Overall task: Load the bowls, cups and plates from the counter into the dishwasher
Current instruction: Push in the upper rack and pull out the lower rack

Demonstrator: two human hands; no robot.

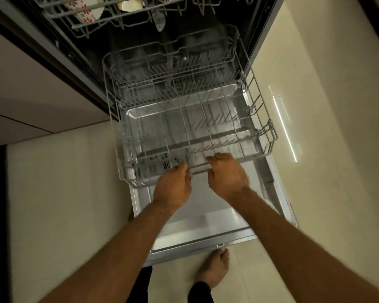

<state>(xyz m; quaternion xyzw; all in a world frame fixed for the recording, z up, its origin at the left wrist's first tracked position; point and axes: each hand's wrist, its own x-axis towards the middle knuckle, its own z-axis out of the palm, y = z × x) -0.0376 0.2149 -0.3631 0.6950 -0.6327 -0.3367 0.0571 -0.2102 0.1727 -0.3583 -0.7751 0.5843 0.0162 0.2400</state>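
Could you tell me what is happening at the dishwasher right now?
A person stands at the open dishwasher, with the left hand and right hand both gripping the front rim of the lower rack. The rack sits drawn out over the lowered door and no dishes show in it. Above, the upper rack already holds some floral-patterned dishes.

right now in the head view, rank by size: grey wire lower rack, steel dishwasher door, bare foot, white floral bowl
grey wire lower rack
steel dishwasher door
bare foot, white floral bowl: alike, bowl cropped, unranked
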